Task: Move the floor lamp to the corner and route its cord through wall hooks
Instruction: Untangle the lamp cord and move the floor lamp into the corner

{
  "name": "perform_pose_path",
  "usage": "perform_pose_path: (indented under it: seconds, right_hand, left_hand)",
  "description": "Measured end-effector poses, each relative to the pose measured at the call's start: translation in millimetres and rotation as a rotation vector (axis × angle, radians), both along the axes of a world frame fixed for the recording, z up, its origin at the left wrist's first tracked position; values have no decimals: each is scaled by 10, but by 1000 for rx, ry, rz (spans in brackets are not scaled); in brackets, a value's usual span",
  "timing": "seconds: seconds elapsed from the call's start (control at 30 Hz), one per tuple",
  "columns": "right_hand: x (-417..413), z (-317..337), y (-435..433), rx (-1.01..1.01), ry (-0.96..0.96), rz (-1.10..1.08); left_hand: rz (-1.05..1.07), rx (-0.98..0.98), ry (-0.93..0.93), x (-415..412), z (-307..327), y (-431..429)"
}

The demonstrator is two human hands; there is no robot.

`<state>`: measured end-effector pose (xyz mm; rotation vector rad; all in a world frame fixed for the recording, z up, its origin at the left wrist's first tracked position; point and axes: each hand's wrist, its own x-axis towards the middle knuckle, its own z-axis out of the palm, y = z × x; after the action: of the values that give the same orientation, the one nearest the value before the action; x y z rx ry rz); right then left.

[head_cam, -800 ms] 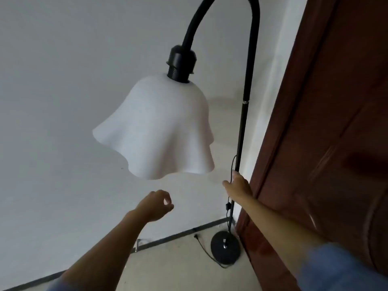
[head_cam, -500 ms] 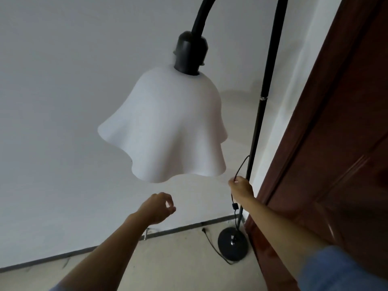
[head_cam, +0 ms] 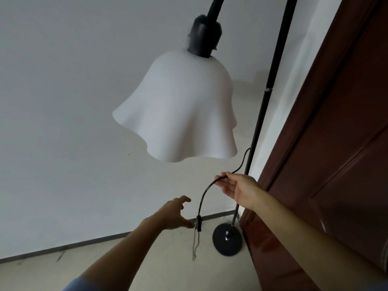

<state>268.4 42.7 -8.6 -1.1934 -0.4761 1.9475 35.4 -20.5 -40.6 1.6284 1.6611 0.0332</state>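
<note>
— Where's the lamp?

— The floor lamp [head_cam: 262, 114] stands in the corner, its round base [head_cam: 227, 240] on the floor just beside the brown door [head_cam: 336, 143], the white wavy shade [head_cam: 182, 110] hanging in front of the wall [head_cam: 63, 101].

— And the cord?

— The cord [head_cam: 204, 193] leaves the pole, loops over to my right hand [head_cam: 237, 186], then drops to its switch [head_cam: 198, 223] and on toward the floor.

— How are you holding it?

— My right hand pinches the cord between thumb and fingers, palm up. My left hand [head_cam: 174, 214] is spread open, fingertips right beside the switch; I can't tell whether they touch it.
</note>
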Motion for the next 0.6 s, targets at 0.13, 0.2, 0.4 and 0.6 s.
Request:
perform_pose_path:
  seconds: [0.13,0.2,0.4,0.6]
  right_hand:
    - [136,310,-25,27,151,-27]
    - [235,435,-25,35,184,-37]
    - [635,702,9,62,227,-225]
    - [832,367,-146,78,152,-234]
  left_hand:
    - [-10,-58,-149,341,-55,-46]
    - [-34,-59,-186,461,-94,-45]
    - [74,-63,-160,356,-173,-157]
    - [123,61,-132,161,-35,-263]
